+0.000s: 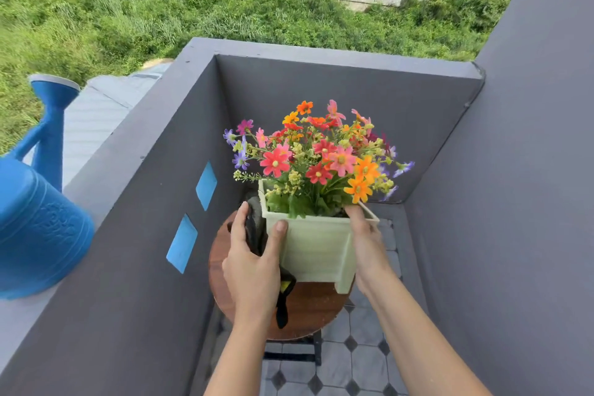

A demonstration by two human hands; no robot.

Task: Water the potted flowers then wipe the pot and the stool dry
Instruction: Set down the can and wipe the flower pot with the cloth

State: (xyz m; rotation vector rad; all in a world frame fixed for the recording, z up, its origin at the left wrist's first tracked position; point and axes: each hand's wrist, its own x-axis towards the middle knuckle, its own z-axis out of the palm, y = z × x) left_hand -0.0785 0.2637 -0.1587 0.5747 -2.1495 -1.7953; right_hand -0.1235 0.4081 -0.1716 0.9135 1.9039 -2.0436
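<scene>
On the stool (pixel 308 309), the pot (pixel 315 251), left hand (pixel 254 267) around a cloth (pixel 256 235) (dark), right hand (pixel 366 235) around its rim.

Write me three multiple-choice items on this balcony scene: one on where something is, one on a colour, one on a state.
1. Where does the watering can stand?
A. on the floor
B. on the parapet ledge at the left
C. in the grass

2. What colour is the pot?
A. pale green
B. red
C. black

3. What is the left hand doing?
A. hanging idle
B. holding a dark cloth against the pot's side
C. tipping the can

Key:
1 B, the blue can sits on the ledge top.
2 A, the pot's sides are light green below the flowers.
3 B, the fingers curl round the cloth beside the pot.
</scene>
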